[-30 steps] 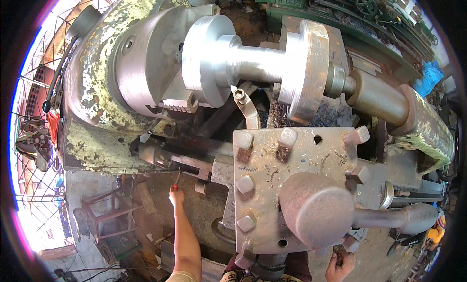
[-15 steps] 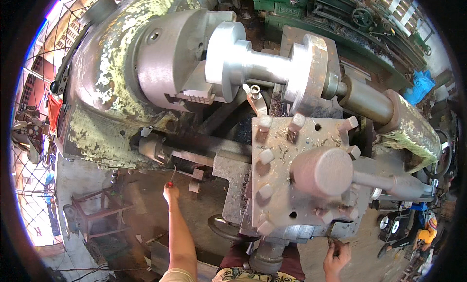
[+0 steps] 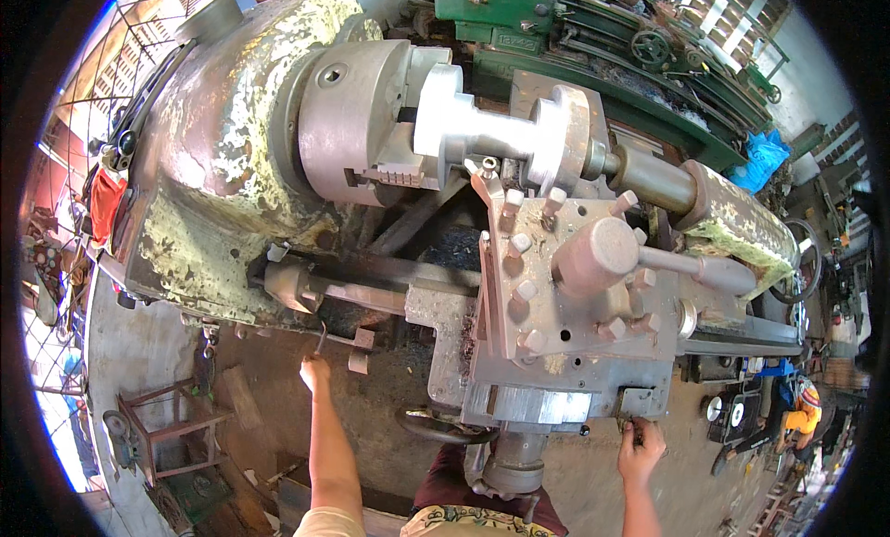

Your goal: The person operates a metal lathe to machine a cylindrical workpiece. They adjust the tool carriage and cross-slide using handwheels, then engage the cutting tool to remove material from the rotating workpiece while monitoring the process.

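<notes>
On the workshop floor (image 3: 709, 491), a green machine (image 3: 630, 97) stood behind your lathe (image 3: 209, 138), whose shiny spool-shaped workpiece (image 3: 501, 135) sat between chuck (image 3: 338, 138) and tailstock (image 3: 737, 213). Your left hand (image 3: 315, 374) gripped a thin lever (image 3: 322, 339); your right hand (image 3: 642, 448) curled below a small plate (image 3: 640, 401), its hold unclear.

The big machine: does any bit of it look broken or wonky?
Yes. The left housing looks shabby: its pale yellow-green paint is chipped, with dark patches between. Also, the square bolted block sits crooked against the flat plate below, though it may be meant to turn.
</notes>
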`<state>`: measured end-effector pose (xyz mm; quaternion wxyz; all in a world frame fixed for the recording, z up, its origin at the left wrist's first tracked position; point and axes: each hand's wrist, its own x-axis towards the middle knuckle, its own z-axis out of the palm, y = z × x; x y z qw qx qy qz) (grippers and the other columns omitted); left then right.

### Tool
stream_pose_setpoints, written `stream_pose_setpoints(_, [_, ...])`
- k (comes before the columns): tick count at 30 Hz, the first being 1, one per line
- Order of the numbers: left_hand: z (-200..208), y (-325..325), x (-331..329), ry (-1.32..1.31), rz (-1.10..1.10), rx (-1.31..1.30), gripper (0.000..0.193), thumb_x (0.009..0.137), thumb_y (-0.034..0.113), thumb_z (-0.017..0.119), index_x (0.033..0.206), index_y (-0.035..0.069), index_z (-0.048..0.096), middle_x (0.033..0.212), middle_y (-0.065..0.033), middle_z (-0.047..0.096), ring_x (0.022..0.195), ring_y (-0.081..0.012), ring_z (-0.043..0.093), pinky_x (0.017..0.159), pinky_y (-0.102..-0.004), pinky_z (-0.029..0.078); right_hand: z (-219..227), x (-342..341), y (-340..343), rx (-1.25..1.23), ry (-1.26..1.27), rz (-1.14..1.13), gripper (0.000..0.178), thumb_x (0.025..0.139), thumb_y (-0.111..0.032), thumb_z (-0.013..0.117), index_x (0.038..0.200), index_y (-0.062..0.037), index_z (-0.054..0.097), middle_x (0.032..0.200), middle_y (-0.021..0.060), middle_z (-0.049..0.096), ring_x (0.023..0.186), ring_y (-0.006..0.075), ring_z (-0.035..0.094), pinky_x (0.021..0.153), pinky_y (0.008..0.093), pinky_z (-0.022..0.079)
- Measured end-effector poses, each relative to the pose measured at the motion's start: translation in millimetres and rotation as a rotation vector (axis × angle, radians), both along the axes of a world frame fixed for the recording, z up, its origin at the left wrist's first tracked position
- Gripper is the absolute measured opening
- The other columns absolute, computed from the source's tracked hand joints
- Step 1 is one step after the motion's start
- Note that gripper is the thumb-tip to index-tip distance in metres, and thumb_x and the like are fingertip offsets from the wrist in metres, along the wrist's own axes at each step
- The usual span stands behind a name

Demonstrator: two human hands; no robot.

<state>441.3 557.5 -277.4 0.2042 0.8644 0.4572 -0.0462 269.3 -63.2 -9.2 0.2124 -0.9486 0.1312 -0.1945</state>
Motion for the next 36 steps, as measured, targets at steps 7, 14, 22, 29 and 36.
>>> stream_pose_setpoints(7, [-7.0, 1.0, -2.4, -0.075, -0.085, 0.027, 0.036, 0.094, 0.030, 0.052, 0.102, 0.000, 0.069, 0.104, -0.0267, 0.068, 0.100, -0.0430, 0.065, 0.088, -0.0481, 0.052, -3.6, -1.7, 3.8, 0.038, 0.013, -0.118, 0.011, 0.079, -0.001, 0.069, 0.089, 0.0013, 0.066, 0.072, 0.0142, 0.060, 0.065, 0.0258, 0.058, 0.062, 0.0377, 0.045])
stream_pose_setpoints(14, [-17.4, 7.1, -5.4, -0.047, -0.089, -0.022, 0.034, 0.095, 0.028, 0.051, 0.105, 0.000, 0.068, 0.105, -0.0275, 0.068, 0.100, -0.0440, 0.065, 0.087, -0.0477, 0.052, 6.3, -9.1, 16.3, -0.173, 0.113, -0.031, 0.025, 0.081, -0.009, 0.070, 0.103, 0.0001, 0.064, 0.086, 0.0153, 0.062, 0.082, 0.0341, 0.057, 0.072, 0.0430, 0.043])
stream_pose_setpoints(22, [-22.8, 23.1, -0.2, 0.139, -0.223, -0.031, 0.034, 0.096, 0.031, 0.053, 0.108, 0.003, 0.069, 0.106, -0.0268, 0.068, 0.101, -0.0435, 0.065, 0.088, -0.0483, 0.053, 5.2, -75.5, 147.1, 0.671, 0.326, -0.039, 0.096, 0.071, -0.029, 0.085, 0.142, 0.0081, 0.032, 0.136, 0.0301, 0.046, 0.127, 0.0424, 0.046, 0.109, 0.0461, 0.035])
stream_pose_setpoints(29, [-43.0, 17.6, -14.4, 0.315, -0.209, -0.048, 0.043, 0.093, 0.039, 0.060, 0.104, -0.001, 0.069, 0.105, -0.0243, 0.070, 0.104, -0.0388, 0.067, 0.084, -0.0459, 0.054, 14.7, -69.2, 162.4, 0.736, 0.657, -0.022, 0.117, 0.061, -0.029, 0.092, 0.147, 0.0047, 0.021, 0.134, 0.0283, 0.051, 0.127, 0.0381, 0.051, 0.106, 0.0419, 0.042])
stream_pose_setpoints(36, [31.4, -105.4, -104.1, 0.019, 0.126, -0.974, 0.043, 0.099, 0.044, 0.055, 0.107, 0.003, 0.063, 0.087, -0.0101, 0.068, 0.063, -0.0237, 0.063, 0.052, -0.0358, 0.048, -22.6, -75.5, 138.8, 1.037, 0.768, 0.015, 0.091, 0.061, -0.016, 0.093, 0.133, 0.0040, 0.042, 0.124, 0.0188, 0.062, 0.116, 0.0282, 0.059, 0.102, 0.0397, 0.045])
